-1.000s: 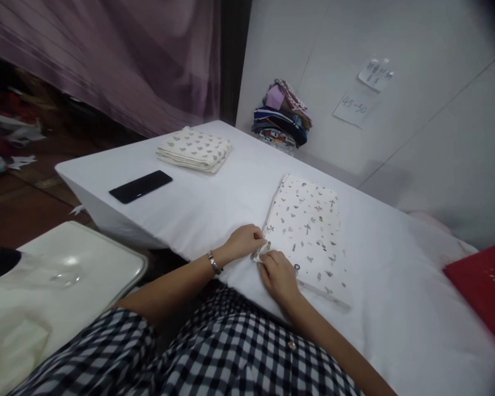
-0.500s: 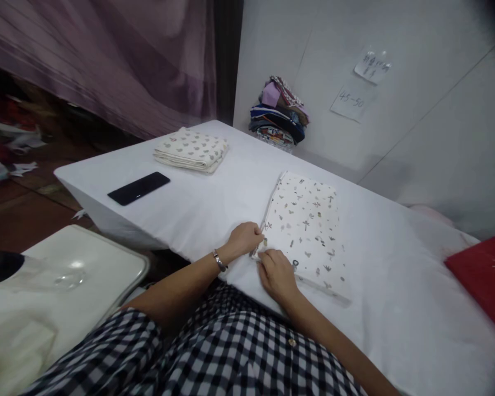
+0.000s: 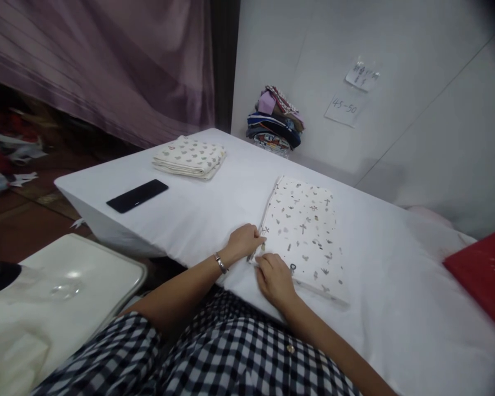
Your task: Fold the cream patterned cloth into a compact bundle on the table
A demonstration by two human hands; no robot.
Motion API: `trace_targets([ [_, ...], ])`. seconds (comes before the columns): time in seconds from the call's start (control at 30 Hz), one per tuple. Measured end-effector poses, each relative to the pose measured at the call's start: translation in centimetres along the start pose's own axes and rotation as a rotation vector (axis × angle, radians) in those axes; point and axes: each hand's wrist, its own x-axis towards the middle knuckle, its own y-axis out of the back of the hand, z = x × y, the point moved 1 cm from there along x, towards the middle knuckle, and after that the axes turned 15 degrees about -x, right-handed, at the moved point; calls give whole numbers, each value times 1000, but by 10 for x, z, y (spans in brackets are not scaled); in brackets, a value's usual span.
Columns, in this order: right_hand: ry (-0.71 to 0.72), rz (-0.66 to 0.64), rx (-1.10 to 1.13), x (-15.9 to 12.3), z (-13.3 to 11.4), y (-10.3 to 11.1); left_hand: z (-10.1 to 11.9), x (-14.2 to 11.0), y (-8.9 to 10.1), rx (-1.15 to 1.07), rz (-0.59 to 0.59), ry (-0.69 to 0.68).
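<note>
A folded white cloth with small dark prints lies flat on the white table in front of me. My left hand, with a bracelet on its wrist, pinches the cloth's near left corner. My right hand rests beside it, fingers closed on the same near edge. Both hands sit close together at that corner.
A second folded printed cloth and a black phone lie at the table's far left. A pile of coloured fabrics stands against the wall. A red item is at the right. A cream tray-like surface is at my left.
The view has shifted slightly; my hands stay pinched on the cloth's near corner with barely any movement.
</note>
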Motion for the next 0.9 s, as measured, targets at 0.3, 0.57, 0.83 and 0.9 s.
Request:
trace_targets([
  [0.3, -6, 2, -3, -1, 0, 1, 1, 8, -3, -51, -27, 75],
  [0.57, 0, -19, -20, -1, 1, 0, -7, 9, -2, -74, -9, 68],
  [0.83, -3, -37, -14, -1, 1, 1, -4, 4, -2, -235, -26, -7],
  [0.9, -4, -34, -15, -1, 1, 0, -4, 4, -1, -252, -49, -2],
])
